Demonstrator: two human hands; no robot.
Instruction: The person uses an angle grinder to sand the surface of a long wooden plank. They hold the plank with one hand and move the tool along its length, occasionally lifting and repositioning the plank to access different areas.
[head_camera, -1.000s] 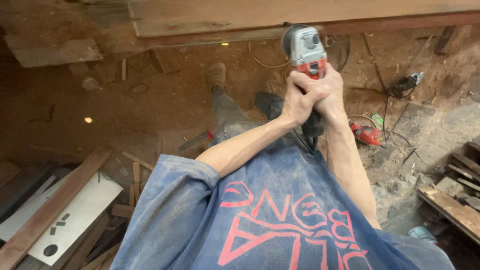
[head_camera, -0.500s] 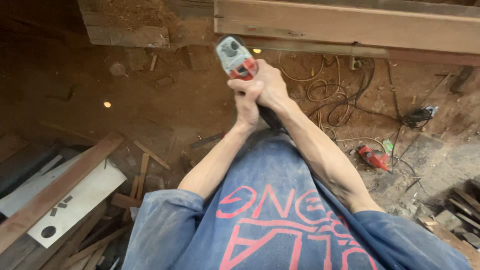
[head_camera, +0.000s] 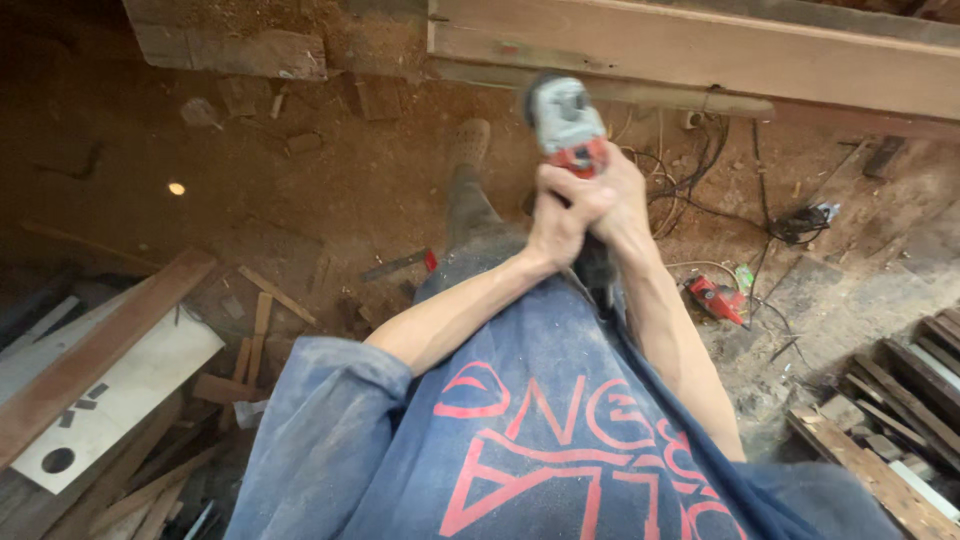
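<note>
Both my hands clench one tool at upper centre of the frame: my left hand (head_camera: 560, 225) wraps over my right hand (head_camera: 622, 200) around the grinder (head_camera: 567, 125), grey ribbed head and red body, pointing up at the long wooden beam (head_camera: 700, 50). Below lies sawdust-covered dirt floor (head_camera: 300, 190). Tangled cables (head_camera: 690, 190) sit right of the grinder. Rough planks (head_camera: 100, 350) lie at lower left.

Two hands — left hand (head_camera: 560, 225), right hand (head_camera: 615, 195) — one angle grinder (head_camera: 566, 122), one red tool (head_camera: 712, 297) (on the floor), one white panel (head_camera: 130, 385).
</note>
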